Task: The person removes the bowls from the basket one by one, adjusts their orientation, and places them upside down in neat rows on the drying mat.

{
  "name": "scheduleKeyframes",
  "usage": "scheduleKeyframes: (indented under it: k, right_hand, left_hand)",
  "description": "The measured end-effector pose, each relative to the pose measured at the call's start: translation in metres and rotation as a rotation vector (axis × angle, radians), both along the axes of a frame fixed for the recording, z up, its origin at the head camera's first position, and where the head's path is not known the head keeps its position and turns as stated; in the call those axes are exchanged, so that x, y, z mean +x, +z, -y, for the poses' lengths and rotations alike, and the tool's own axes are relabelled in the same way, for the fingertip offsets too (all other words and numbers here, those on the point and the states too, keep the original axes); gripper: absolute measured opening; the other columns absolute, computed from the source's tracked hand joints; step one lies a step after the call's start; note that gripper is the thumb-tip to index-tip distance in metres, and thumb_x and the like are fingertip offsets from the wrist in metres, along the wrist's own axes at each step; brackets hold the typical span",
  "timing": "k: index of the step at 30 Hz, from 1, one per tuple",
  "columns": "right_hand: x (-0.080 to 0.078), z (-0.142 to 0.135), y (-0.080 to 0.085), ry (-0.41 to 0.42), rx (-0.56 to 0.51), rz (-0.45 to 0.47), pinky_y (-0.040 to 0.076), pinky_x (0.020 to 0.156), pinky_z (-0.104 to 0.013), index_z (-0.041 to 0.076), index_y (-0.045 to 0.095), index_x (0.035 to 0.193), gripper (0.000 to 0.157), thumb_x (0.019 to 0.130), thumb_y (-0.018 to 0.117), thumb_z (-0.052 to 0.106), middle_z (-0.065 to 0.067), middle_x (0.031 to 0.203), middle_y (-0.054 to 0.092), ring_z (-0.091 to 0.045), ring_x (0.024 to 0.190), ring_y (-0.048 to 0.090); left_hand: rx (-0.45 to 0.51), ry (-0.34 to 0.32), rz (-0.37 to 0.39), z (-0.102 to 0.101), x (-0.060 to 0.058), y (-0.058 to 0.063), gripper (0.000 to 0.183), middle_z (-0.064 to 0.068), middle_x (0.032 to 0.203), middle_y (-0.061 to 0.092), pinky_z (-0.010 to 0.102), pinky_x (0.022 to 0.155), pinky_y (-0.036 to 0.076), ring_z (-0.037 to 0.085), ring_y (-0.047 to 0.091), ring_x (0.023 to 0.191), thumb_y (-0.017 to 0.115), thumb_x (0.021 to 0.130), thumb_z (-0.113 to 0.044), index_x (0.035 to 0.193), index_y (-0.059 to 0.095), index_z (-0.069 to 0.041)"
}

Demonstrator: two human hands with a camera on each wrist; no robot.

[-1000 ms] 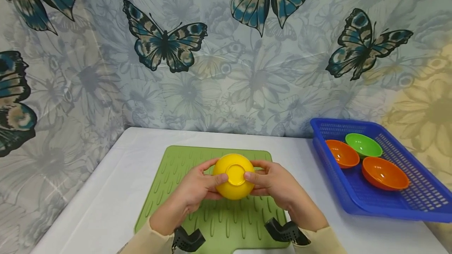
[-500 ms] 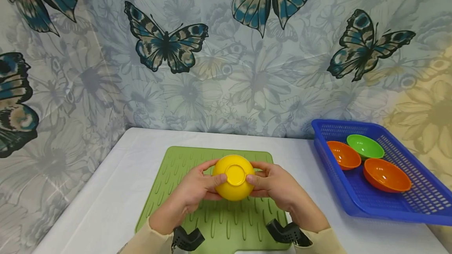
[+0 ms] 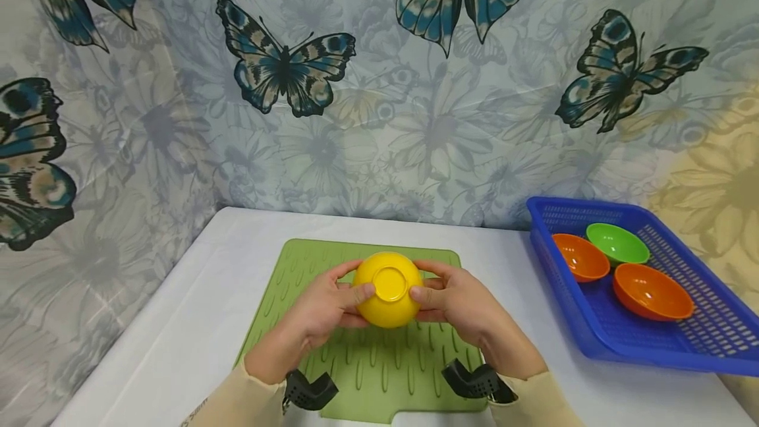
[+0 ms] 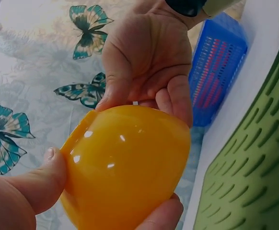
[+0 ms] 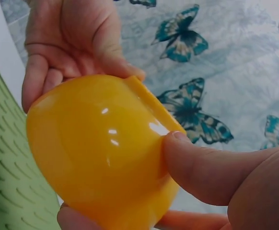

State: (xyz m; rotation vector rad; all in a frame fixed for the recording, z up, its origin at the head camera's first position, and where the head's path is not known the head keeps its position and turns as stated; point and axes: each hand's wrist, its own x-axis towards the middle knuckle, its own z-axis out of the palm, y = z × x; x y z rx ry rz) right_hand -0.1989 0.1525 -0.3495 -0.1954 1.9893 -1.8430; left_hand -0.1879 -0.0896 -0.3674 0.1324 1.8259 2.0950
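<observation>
Stretching beneath everything: white counter [image 3: 196, 321]. Green mat [image 3: 385, 364] on it, partly hidden behind left grip [image 3: 323, 305] and right grip [image 3: 465, 298], both partly closed, pinching opposite sides of yellow bowl [image 3: 388, 313] above mat. Blue basket [image 3: 652, 356] at right; inside, two orange bowls [image 3: 652, 292], green bowl [image 3: 618, 244].

1 short line of small dark lettering [image 3: 194, 412] stands on the person's left sleeve [image 3: 246, 397], low in the head view and close to the bottom edge. it slants up along the outer side of the pale cloth, toward the wrist. the characters are thin, seen at a steep angle, and too small and blurred for a word to be made out; where the line starts is unclear too. no text, label, brand or number can be read in the 3 views.
</observation>
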Motion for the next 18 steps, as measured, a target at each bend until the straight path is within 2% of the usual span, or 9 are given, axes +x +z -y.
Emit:
scheduleKeyframes:
  k: [5, 11, 18]
  right_hand:
    - [-0.010, 0.006, 0.007, 0.018, 0.005, -0.033, 0.057, 0.084, -0.045, 0.001, 0.038, 0.151, 0.068, 0.094, 0.071, 0.016, -0.023, 0.123, 0.063, -0.036, 0.102, 0.067]
    - [-0.021, 0.013, 0.013, -0.001, 0.024, -0.035, 0.057, 0.083, -0.045, 0.001, 0.039, 0.150, 0.068, 0.093, 0.072, 0.016, -0.023, 0.123, 0.062, -0.034, 0.100, 0.068]
    - [-0.033, 0.026, 0.013, -0.007, 0.004, -0.039, 0.057, 0.085, -0.044, 0.004, 0.037, 0.153, 0.067, 0.094, 0.070, 0.013, -0.022, 0.133, 0.056, -0.033, 0.101, 0.067]
  left_hand:
    - [-0.033, 0.022, -0.036, 0.005, -0.007, 0.009, 0.071, 0.026, 0.133, 0.056, 0.047, 0.077, 0.058, 0.036, 0.070, 0.092, 0.069, 0.096, -0.014, 0.155, 0.031, -0.003]
    - [-0.031, 0.032, -0.066, 0.013, -0.014, 0.011, 0.070, 0.025, 0.142, 0.049, 0.047, 0.080, 0.058, 0.036, 0.067, 0.101, 0.068, 0.096, -0.009, 0.156, 0.033, -0.009]
    - [-0.022, 0.047, -0.095, 0.026, -0.022, 0.014, 0.070, 0.019, 0.156, 0.032, 0.051, 0.083, 0.056, 0.038, 0.062, 0.111, 0.068, 0.095, -0.002, 0.156, 0.036, -0.012]
